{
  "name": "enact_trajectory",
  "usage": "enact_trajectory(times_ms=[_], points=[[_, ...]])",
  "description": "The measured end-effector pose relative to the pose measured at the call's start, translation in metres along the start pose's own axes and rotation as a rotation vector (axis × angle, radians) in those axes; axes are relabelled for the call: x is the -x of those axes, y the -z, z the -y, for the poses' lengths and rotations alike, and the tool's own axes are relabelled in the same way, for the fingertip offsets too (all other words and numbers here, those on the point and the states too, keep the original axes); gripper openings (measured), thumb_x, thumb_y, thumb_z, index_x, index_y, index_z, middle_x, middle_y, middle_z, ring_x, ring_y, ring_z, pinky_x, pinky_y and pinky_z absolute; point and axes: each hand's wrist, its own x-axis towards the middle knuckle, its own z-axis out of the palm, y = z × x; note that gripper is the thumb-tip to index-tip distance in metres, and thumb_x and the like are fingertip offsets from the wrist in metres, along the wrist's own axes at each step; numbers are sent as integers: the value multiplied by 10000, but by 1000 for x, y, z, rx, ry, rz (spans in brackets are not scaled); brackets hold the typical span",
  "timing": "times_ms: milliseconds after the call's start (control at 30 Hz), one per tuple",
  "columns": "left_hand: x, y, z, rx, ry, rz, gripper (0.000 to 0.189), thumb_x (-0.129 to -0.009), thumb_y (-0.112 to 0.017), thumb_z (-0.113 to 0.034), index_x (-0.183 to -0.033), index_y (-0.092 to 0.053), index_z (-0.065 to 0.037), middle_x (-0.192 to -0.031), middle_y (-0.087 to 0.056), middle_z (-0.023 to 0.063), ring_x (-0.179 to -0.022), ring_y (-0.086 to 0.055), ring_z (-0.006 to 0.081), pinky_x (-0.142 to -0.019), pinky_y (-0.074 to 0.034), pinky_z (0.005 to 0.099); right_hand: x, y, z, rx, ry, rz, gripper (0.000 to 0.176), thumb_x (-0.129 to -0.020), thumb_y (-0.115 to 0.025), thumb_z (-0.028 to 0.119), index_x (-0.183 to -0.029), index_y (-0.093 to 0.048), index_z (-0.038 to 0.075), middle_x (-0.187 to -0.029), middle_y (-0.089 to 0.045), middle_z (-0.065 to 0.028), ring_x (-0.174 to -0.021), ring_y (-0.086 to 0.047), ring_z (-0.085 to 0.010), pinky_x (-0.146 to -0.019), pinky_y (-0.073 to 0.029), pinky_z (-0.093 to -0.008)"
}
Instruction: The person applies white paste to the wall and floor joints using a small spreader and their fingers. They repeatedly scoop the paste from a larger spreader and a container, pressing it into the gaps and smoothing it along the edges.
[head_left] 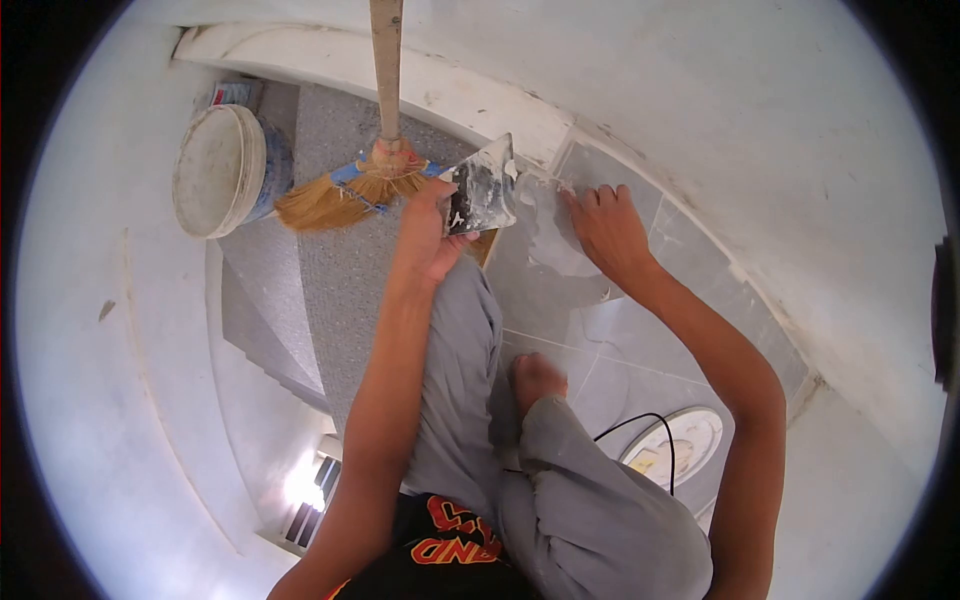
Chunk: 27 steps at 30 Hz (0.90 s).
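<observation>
My left hand (432, 228) grips a flat dark plate (483, 190) smeared with white paste, holding it tilted above the floor beside a straw broom. My right hand (608, 232) is lowered to the grey floor tiles (625, 360), its fingers curled and pressed together near the joint at the foot of the wall. Whatever those fingers may hold is hidden. A pale, wet-looking smear (556, 240) covers the tile just left of my right hand.
The straw broom (365, 185) leans on speckled grey steps (340, 260) that descend at the left. A white bucket (215, 175) stands beside it. A round white lid or tub (675, 445) and a black cable (640, 418) lie at the lower right. White walls curve around.
</observation>
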Motion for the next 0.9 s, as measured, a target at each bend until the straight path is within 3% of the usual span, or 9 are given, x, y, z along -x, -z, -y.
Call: enact_trajectory(times_ms=[67, 200, 267, 367, 500, 600, 667, 767, 900], points=[[1, 1, 0, -18, 3, 11, 167, -796, -445, -151, -864, -545, -35, -722, -592, 53, -553, -560, 153, -422, -419, 274, 11, 17, -1, -207, -21, -102, 544, -764, -493, 95, -1292, -361, 86, -732, -527, -66, -691, -503, -202, -606, -359, -324], [1, -3, 12, -109, 50, 33, 174, -799, -438, -160, -858, -546, -37, -704, -579, 46, -536, -553, 138, -407, -424, 283, 25, 61, 1, -556, -147, -85, 630, -720, -533, 36, -1313, -324, 74, -713, -508, -78, -664, -491, -212, -630, -378, -325], [6, -10, 18, -162, 86, 72, 174, -800, -437, -161, -859, -547, -39, -703, -578, 44, -533, -552, 135, -406, -425, 274, 33, 70, 3, -1116, -125, -279, 685, -679, -537, 23, -1319, -295, 58, -720, -517, -107, -627, -502, -259, -596, -388, -358], [12, -17, 22, -144, 172, 153, 176, -801, -441, -162, -860, -548, -35, -704, -577, 44, -531, -550, 132, -405, -423, 258, 38, 73, 14, -1306, -100, -283, 666, -682, -535, 16, -1308, -314, 59, -692, -500, -98, -611, -487, -263, -598, -387, -348], [8, 0, 9, 170, 231, 153, 160, -795, -461, -141, -863, -527, -13, -741, -587, 67, -540, -552, 139, -423, -449, 237, 37, 53, 17, -937, -67, -324, 642, -690, -546, 45, -1294, -329, 31, -746, -492, -108, -683, -481, -271, -636, -382, -356], [3, 3, 1, 130, 102, 76, 147, -792, -469, -141, -845, -528, -17, -697, -577, 56, -499, -523, 120, -373, -408, 205, 28, 19, 32, -856, -299, -241, 599, -719, -554, 105, -1269, -349, -13, -852, -476, -137, -811, -452, -285, -692, -361, -386], [6, -4, 0, 96, 84, 44, 153, -792, -468, -146, -845, -531, -17, -686, -575, 52, -496, -522, 115, -365, -402, 206, 13, -7, 46, -786, -574, -242, 574, -751, -550, 193, -1243, -371, -44, -939, -450, -160, -903, -409, -292, -736, -323, -416], [7, -8, 1, 76, 62, -9, 163, -795, -462, -153, -848, -538, -18, -681, -577, 45, -488, -520, 109, -352, -392, 204, -10, -21, 61, -675, -770, -174, 566, -767, -541, 256, -1224, -396, -45, -943, -451, -160, -908, -403, -294, -748, -299, -424], [4, -4, 3, 86, 36, -22, 175, -801, -450, -158, -857, -542, -21, -701, -588, 40, -497, -528, 106, -351, -388, 201, -24, -17, 79, -648, -742, -263, 564, -766, -537, 278, -1215, -409, -39, -937, -451, -157, -896, -403, -290, -756, -284, -421]])
